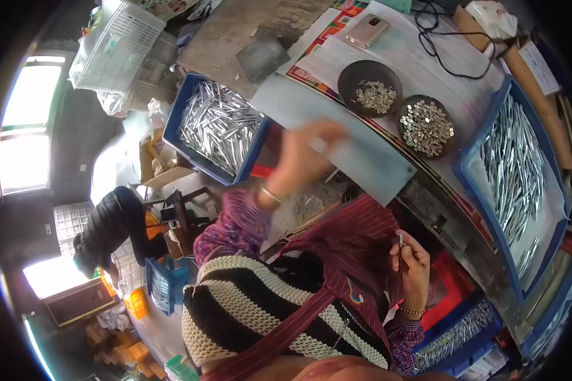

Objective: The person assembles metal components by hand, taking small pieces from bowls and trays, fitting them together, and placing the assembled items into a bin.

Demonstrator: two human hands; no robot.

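Observation:
My left hand [305, 155] is raised over the near edge of a grey metal sheet [368, 152] and is smeared by motion, so whether its fingers hold anything is unclear. Lower down, in front of my apron [356, 244], my right hand [414, 263] is closed, pinching a small silvery metal piece [400, 239] between thumb and fingertips. Beyond the sheet stand two dark round dishes: one dish [356, 73] partly filled with small metal parts [375, 96], the other heaped with shiny small parts [428, 127]. A blue tray of slim silvery metal pieces [219, 124] is left of my left hand.
At the right lies another blue tray [467, 168] of slim metal pieces. A phone [367, 30] and a black cable [429, 38] rest on the far tabletop. White plastic crates [117, 47] stand far left. Below the bench, another blue bin holds metal pieces [454, 336].

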